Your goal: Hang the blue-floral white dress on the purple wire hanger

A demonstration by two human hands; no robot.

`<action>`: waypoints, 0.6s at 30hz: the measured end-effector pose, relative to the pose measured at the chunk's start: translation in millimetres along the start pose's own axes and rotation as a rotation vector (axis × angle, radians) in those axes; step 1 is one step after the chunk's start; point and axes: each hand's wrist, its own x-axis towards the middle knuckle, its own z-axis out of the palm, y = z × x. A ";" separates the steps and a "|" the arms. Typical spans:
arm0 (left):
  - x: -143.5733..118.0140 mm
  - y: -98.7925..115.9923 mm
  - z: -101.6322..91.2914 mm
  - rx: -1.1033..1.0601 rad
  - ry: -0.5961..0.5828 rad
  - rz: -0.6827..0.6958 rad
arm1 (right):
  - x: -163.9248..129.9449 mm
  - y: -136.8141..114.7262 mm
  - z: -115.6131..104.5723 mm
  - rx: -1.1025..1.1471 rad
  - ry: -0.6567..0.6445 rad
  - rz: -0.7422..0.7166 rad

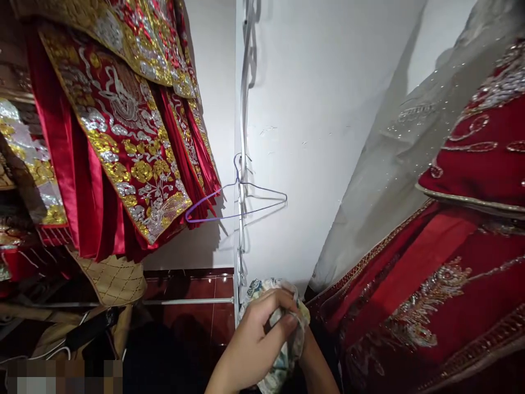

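A crumpled piece of light cloth with a green, blue and yellow leafy print is bunched up at the bottom centre. My left hand is closed on it, with thumb and index finger curled round the folds. From the lower right my right hand's wrist comes up against the cloth, and the fabric and my left hand hide its fingers. Above both hands a thin purple wire hanger hangs bare from a white vertical metal strip on the wall.
To the left hang red garments with gold and silver embroidery. A red beaded gown and a sheer sparkling veil fill the right side. A white horizontal rail runs low, near a black device with white cable and reddish floor tiles.
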 end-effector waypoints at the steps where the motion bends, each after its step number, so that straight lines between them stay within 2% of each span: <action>1: -0.3 -1.2 -1.1 0.025 0.006 0.016 | -3.9 -1.0 2.7 0.041 0.001 0.002; 3: -1.9 -5.9 -7.0 0.090 0.012 0.038 | -11.0 -4.1 10.5 0.188 0.002 0.073; 5: -2.8 -11.1 -18.4 0.176 0.025 0.047 | -15.3 -9.8 18.9 0.365 -0.011 0.204; 7: -1.0 -15.4 -35.6 0.261 0.055 0.046 | -15.5 -18.6 25.7 0.491 -0.088 0.310; 10: 6.2 -22.4 -69.9 0.344 0.036 0.023 | -7.3 -36.0 30.7 0.468 -0.344 0.295; 13: 9.7 -34.4 -104.2 0.346 -0.113 -0.037 | 11.2 -54.9 28.4 0.272 -0.584 0.219; 15: 5.8 -43.7 -123.0 0.362 -0.236 -0.104 | 30.6 -66.7 23.3 0.058 -0.572 0.115; 16: 2.1 -47.5 -131.3 0.405 -0.266 -0.131 | 42.8 -72.0 20.2 -0.055 -0.502 0.034; 18: -7.1 -51.0 -147.0 0.564 -0.246 -0.171 | 72.5 -80.4 14.2 -0.262 -0.275 -0.182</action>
